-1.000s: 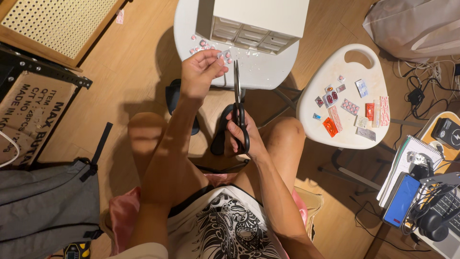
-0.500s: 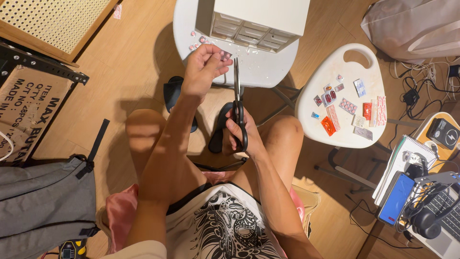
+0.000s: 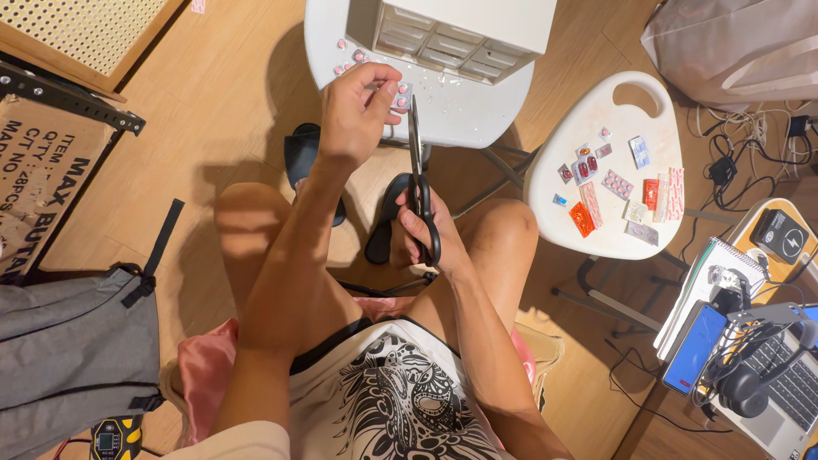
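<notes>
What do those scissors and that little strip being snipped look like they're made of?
Scissors: bare grey metal blades that catch the light, and matte black handles, probably plastic. Strip in the left hand: looks like a foil-backed plastic blister sheet with pink bumps, though it is too small to be sure.

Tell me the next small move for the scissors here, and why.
Probably close the blades. The right hand grips the black-handled scissors with the tips up against the small pink pill strip that the left hand pinches above the round white table. The strip looks to sit at the blades, uncut, so a short snip seems next.
</notes>
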